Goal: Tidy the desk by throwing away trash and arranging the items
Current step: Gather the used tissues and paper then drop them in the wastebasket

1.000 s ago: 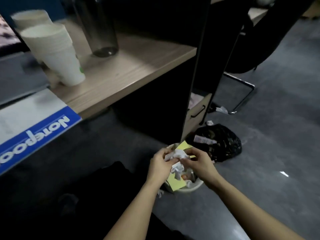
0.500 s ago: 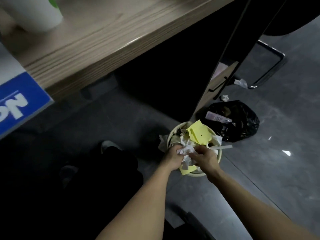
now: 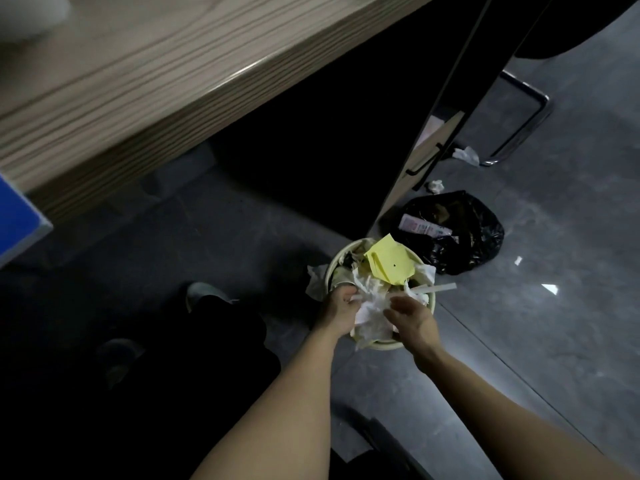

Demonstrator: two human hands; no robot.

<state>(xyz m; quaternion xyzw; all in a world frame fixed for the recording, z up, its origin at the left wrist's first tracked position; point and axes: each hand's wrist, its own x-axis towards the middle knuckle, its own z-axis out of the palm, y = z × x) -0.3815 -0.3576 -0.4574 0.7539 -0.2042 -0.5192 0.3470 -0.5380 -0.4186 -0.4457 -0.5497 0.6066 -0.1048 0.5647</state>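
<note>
A pale round trash bin (image 3: 381, 346) stands on the grey floor beside the desk's side panel, heaped with paper. A yellow sheet (image 3: 391, 263) lies on top at its far side. Crumpled white paper (image 3: 372, 311) sits on the near side of the heap. My left hand (image 3: 341, 310) is at the bin's left rim, fingers curled on an edge of that white paper. My right hand (image 3: 414, 318) hovers just over the paper's right side with its fingers apart and nothing in them. A white strip (image 3: 433, 289) pokes out over the right rim.
A black trash bag (image 3: 460, 237) lies right behind the bin. White scraps (image 3: 465, 155) lie on the floor near a chair's metal leg (image 3: 519, 133). The wooden desk edge (image 3: 138, 109) overhangs at upper left, with a blue notebook corner (image 3: 17, 223). My dark-trousered legs fill the lower left.
My view dropped from the desktop toward the floor. Both hands lowered the crumpled white paper onto the bin's heap, and my right hand has let go and spread its fingers.
</note>
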